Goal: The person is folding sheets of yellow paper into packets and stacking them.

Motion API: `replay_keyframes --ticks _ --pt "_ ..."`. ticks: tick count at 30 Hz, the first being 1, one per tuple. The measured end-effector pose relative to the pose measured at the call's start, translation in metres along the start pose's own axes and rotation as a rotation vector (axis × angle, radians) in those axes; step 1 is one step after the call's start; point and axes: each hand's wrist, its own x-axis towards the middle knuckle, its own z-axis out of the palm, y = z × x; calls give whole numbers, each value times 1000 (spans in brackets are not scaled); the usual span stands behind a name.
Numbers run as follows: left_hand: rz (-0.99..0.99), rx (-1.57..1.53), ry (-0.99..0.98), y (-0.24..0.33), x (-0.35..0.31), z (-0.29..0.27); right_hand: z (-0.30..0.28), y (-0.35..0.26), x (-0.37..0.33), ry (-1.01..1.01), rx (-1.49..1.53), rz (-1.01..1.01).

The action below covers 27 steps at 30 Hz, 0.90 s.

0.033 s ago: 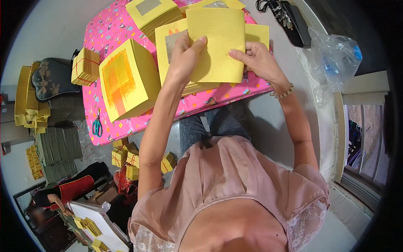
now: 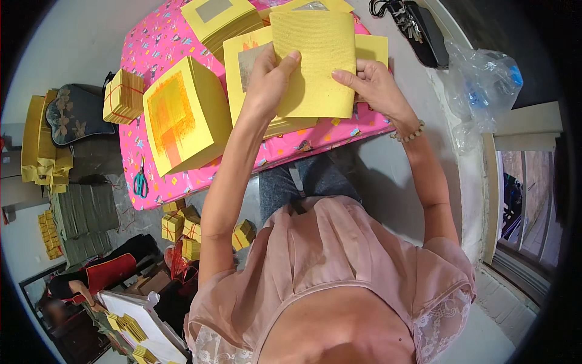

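My left hand (image 2: pixel 267 79) and my right hand (image 2: pixel 373 88) hold a folded-looking yellow paper sheet (image 2: pixel 318 54) between them. The left thumb presses on the sheet's left part, and the right thumb lies over its right edge; the other fingers are mostly hidden behind it. Under the sheet lies a stack of yellow paper (image 2: pixel 294 126), its top piece bearing a silver square and orange print, partly covered by my left hand. Left of my left forearm stands a tall stack of yellow paper (image 2: pixel 215 112) with an orange and red printed patch on top.
A pink patterned cloth (image 2: pixel 148 54) covers the table. On it are teal-handled scissors (image 2: pixel 140 182), a tied yellow bundle (image 2: pixel 124 97) and another yellow paper stack (image 2: pixel 227 18). A clear plastic bag (image 2: pixel 485 85) hangs at right. At lower left, a person's arm (image 2: pixel 82 290) is near a white table.
The yellow sheet has shifted a tiny bit up and right in my hands. My grip is the same, and nothing else has visibly moved.
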Motion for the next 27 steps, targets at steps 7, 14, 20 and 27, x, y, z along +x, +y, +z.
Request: replay_keyframes --ticks 7,14,20,27 --pt "40 -43 25 -2 16 11 4 25 -22 84 38 -1" --pt "111 200 -85 3 19 22 -26 19 -18 162 -1 56" --pt "25 393 -332 2 51 31 -63 13 -4 327 200 -112" --pt "-74 742 -383 -9 111 36 -81 35 -6 456 406 -100"
